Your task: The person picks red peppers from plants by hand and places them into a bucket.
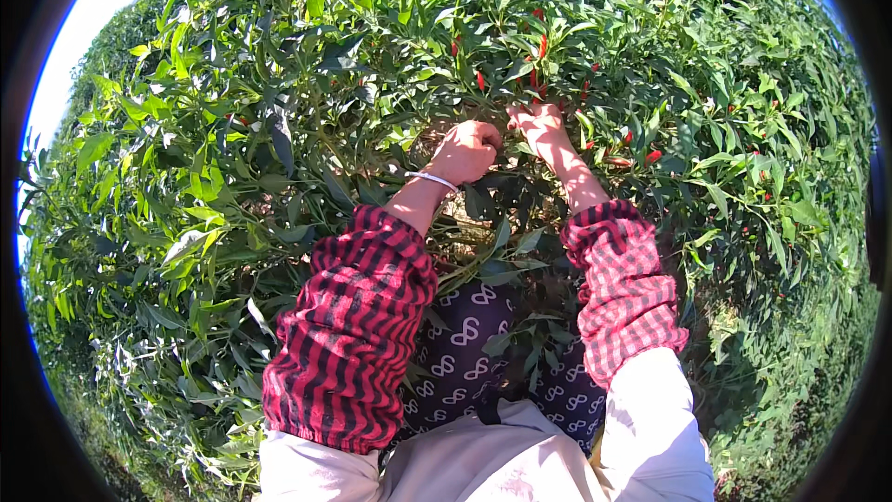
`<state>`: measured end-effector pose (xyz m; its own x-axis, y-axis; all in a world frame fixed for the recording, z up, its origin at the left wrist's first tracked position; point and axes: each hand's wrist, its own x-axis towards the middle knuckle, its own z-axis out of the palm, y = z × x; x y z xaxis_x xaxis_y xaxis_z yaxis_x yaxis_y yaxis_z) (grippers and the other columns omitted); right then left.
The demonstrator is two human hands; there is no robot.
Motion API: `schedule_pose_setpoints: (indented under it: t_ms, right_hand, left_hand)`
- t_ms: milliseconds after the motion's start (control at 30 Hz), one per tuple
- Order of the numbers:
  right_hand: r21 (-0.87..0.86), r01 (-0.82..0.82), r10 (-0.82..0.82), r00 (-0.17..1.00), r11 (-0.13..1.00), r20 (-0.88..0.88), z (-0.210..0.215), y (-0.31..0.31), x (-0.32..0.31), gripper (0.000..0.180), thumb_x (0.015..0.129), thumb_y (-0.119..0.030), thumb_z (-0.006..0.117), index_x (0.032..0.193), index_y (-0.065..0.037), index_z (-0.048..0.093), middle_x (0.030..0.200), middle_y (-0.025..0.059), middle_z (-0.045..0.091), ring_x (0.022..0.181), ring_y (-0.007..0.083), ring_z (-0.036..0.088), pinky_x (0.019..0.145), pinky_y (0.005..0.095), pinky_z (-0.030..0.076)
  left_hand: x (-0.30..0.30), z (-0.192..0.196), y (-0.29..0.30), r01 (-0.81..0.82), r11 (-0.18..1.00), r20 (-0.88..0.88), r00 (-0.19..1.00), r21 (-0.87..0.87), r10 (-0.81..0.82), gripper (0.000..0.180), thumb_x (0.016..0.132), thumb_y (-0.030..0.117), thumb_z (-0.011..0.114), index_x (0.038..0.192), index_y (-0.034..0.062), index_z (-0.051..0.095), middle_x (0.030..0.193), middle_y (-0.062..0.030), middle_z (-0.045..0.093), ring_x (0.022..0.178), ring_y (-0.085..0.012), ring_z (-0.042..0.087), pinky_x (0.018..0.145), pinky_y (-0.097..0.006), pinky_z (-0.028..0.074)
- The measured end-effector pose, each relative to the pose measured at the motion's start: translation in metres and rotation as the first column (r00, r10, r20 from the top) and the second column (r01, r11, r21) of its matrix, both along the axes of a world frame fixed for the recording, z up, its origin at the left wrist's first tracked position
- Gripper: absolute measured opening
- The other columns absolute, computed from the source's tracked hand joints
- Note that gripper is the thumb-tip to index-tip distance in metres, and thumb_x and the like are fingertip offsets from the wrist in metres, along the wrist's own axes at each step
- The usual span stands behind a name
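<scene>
Curled into a loose fist, the left hand rests against the chilli bush, knuckles up; what it encloses, if anything, is hidden, though it looks closed on something small. Beside it the right hand reaches a little higher into the leaves, fingers stretched up toward a cluster of red chillies; whether the fingertips already pinch a stem cannot be told, as leaves cover them.

Both hands sit near the centre of the picture, close together but not touching, with the ripe fruit just above them among the top leaves.

To pick well from this position, it seems wise to take each chilli by its thin green stalk rather than the flesh, and to snap it upward against the branch while the other hand steadies the twig, so the plant is not torn.

Counted: two hands, two forearms in red-and-black chequered sleeve covers, one thin white bangle on the left wrist. Roughly a dozen red chillies show, mostly upper centre and to the right; more may hide in the foliage. One dark patterned cloth hangs at the person's front.
</scene>
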<state>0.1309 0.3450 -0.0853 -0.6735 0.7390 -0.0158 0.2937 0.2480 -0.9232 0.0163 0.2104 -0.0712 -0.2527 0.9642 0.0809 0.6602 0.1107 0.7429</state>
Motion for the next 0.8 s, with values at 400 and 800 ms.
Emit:
schedule_pose_setpoints:
  t_ms: [400, 800]
  right_hand:
    - [0.590, -0.121, -0.024, 0.972, 0.798, 0.232, 0.060, -0.025, -0.057, 0.027, 0.084, -0.029, 0.049, 0.089, -0.004, 0.058, 0.090, 0.0188, 0.061, 0.087, 0.0352, 0.058, 0.075, 0.0437, 0.045]
    - [-0.639, -0.249, -0.116, 0.874, 0.728, -0.473, 0.071, -0.062, -0.028, 0.018, 0.090, -0.027, 0.049, 0.085, -0.010, 0.050, 0.061, 0.0022, 0.048, 0.042, 0.0064, 0.036, 0.033, 0.0194, 0.021]
  left_hand:
    - [0.004, 0.006, 0.009, -0.453, 0.888, 0.142, 0.887, 0.084, 0.439, 0.027, 0.075, 0.015, 0.054, 0.096, 0.0000, 0.061, 0.085, -0.0191, 0.063, 0.082, -0.0302, 0.061, 0.076, -0.037, 0.046]
    - [-0.017, 0.043, 0.003, -0.571, 0.811, 0.918, 0.377, 0.125, 0.125, 0.024, 0.082, 0.025, 0.063, 0.097, 0.0070, 0.056, 0.089, -0.0044, 0.063, 0.077, -0.0162, 0.060, 0.068, -0.031, 0.047]
